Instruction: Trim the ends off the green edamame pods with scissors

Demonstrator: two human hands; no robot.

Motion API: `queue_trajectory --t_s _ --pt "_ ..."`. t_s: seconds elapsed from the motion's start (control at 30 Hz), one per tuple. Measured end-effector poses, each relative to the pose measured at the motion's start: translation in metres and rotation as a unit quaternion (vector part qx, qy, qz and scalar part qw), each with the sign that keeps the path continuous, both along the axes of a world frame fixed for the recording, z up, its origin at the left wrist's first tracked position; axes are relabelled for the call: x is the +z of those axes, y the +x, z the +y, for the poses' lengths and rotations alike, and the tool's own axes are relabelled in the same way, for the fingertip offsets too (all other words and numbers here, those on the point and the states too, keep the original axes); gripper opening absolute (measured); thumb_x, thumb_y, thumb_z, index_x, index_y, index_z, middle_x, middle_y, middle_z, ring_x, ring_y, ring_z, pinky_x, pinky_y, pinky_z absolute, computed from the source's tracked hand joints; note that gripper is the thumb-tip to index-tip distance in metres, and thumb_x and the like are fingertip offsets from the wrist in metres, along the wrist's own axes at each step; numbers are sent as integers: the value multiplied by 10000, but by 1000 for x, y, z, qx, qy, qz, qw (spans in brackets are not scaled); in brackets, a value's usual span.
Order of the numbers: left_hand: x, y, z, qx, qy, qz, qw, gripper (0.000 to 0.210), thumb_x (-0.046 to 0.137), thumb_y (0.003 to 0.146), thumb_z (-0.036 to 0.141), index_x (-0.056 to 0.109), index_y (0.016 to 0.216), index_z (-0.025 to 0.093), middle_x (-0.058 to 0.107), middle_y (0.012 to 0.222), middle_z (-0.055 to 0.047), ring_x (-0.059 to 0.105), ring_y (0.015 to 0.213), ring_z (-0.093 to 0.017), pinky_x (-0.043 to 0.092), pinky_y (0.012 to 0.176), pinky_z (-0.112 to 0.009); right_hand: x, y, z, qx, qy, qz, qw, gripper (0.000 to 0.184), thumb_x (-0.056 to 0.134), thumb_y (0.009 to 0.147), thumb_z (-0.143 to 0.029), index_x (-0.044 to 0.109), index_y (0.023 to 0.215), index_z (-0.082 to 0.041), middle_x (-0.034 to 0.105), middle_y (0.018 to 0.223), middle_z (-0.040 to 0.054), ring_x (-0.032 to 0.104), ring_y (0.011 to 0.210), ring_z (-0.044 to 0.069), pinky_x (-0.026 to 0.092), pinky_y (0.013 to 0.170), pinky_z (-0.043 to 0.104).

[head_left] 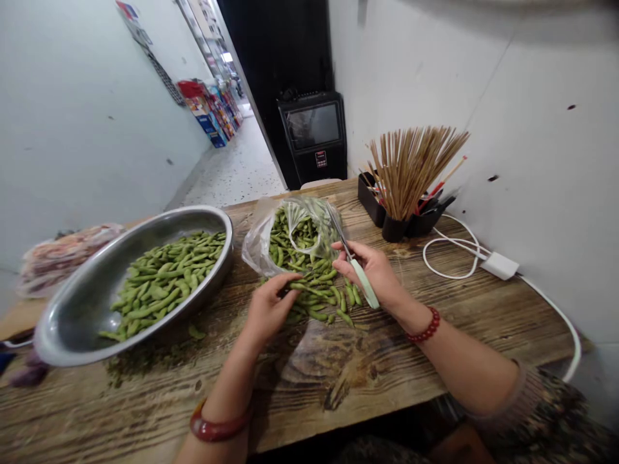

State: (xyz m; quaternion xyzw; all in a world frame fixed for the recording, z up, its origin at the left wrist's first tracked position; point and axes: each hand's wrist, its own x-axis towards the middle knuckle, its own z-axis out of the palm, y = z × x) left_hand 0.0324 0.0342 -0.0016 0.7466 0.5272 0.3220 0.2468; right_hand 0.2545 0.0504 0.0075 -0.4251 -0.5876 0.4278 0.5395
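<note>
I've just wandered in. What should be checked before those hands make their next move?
1. Scissors held in the right hand: ok.
2. Left hand gripping a green pod: cannot tell; it is among the loose pods.
3. Blades clear of the plastic bag: cannot tell; they overlap in this view.
4. Room in the metal bowl: ok, bare metal shows.
5. Tabletop free of scraps: not ok, trimmings lie by the bowl.

It's bright green on the pods, pale mint on the scissor handle, deep red on the bangle, streaky brown grain across the surface!
</note>
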Motion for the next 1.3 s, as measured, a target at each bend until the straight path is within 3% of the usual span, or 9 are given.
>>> queue_trajectory --t_s 0.07,0.23,0.3,0.4,0.47,0.7,0.93,1.07,1.3 --pt "4 -5 0 35 -35 -52 997 254 545 846 280 691 1004 145 706 980 -97 639 921 -236 474 869 -367 -1 -1 -1 5 -4 -5 1000 383 685 745 -386 655 1026 -127 580 732 -3 505 585 91 422 528 203" --pt "18 -4 -3 0 -21 -103 994 190 598 809 269 739 897 176 685 1001 -91 597 997 -236 417 926 -353 -4 -2 -3 18 18 -46 999 327 675 769 -351 657 1027 -152 597 754 1 547 633 112 451 596 227" --pt "21 -1 -6 7 -72 -153 986 190 612 805 270 733 915 172 677 919 -79 605 880 -204 449 817 -316 -4 -3 -6 25 36 -70 997 307 677 772 -320 660 1029 -152 610 775 9 563 659 121 461 620 235" --pt "22 3 -12 13 -199 -266 943 253 614 821 317 679 1007 159 625 739 -29 521 596 -123 402 566 -239 -1 -4 -10 47 59 -112 991 270 671 788 -282 663 1029 -162 620 793 15 583 700 134 469 660 248" --pt "23 6 -15 0 -244 -334 910 283 622 824 341 640 1042 161 591 706 -6 465 542 -93 357 519 -214 0 -6 -13 77 75 -137 985 282 688 781 -267 663 1044 -167 622 797 17 586 712 140 471 670 253" --pt "27 8 -21 -20 -284 -449 847 286 551 882 413 628 975 154 442 631 35 328 513 -55 233 466 -180 -12 -9 -13 122 116 -212 963 438 770 717 -283 631 1111 -151 612 927 54 588 829 181 481 750 302" --pt "28 11 -21 -35 -294 -518 802 156 636 833 302 616 894 159 449 685 31 340 530 -50 267 496 -181 -15 -8 -15 140 152 -231 951 600 780 712 -311 544 1247 -176 590 1042 79 578 912 203 491 800 341" --pt "27 13 -22 -34 -293 -505 812 139 634 836 297 636 866 161 504 728 11 393 579 -67 321 530 -179 -11 -9 -17 151 154 -244 945 606 785 710 -292 542 1256 -190 591 1072 87 583 936 209 497 818 350" --pt "17 12 -19 -23 -178 -421 889 126 675 803 277 714 871 178 647 847 -21 544 809 -133 418 774 -218 -3 -11 -22 142 192 -268 933 638 787 714 -310 521 1277 -172 588 1095 111 580 963 220 495 834 355"
